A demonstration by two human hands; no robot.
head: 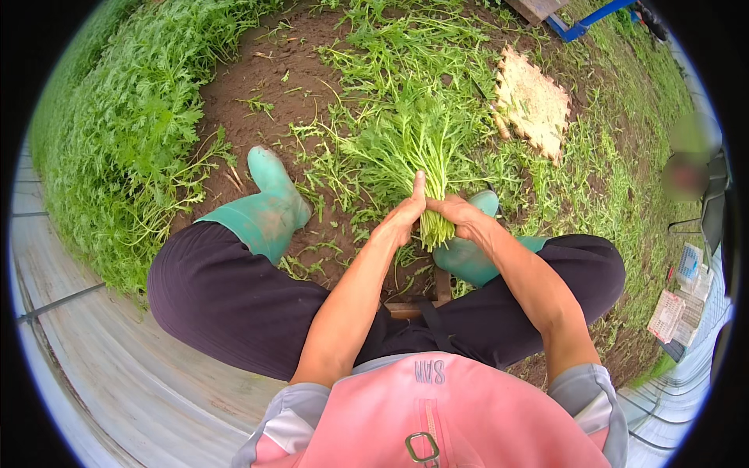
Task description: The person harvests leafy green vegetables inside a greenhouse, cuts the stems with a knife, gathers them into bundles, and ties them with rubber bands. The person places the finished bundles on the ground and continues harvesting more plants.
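Both bare hands are around a bunch of leafy greens [430, 158] with feathery leaves, between my green rubber boots. My left hand [409, 212] grips the bunch from the left, its thumb pointing up along the stems. My right hand [455, 212] closes on the stems from the right, its fingers touching my left hand. The pale cut stem ends [435, 234] stick out below the hands, and the leaves fan out away from me. Part of the fingers of each hand is hidden behind the stems.
Dense growing greens [129, 128] stand at the left beside brown soil [263, 76]. Loose cut greens [404, 47] lie ahead. A foam mat [532, 105] with jagged edges lies at the upper right, below a blue metal frame [579, 26]. Plastic crates [667, 316] stand at the far right.
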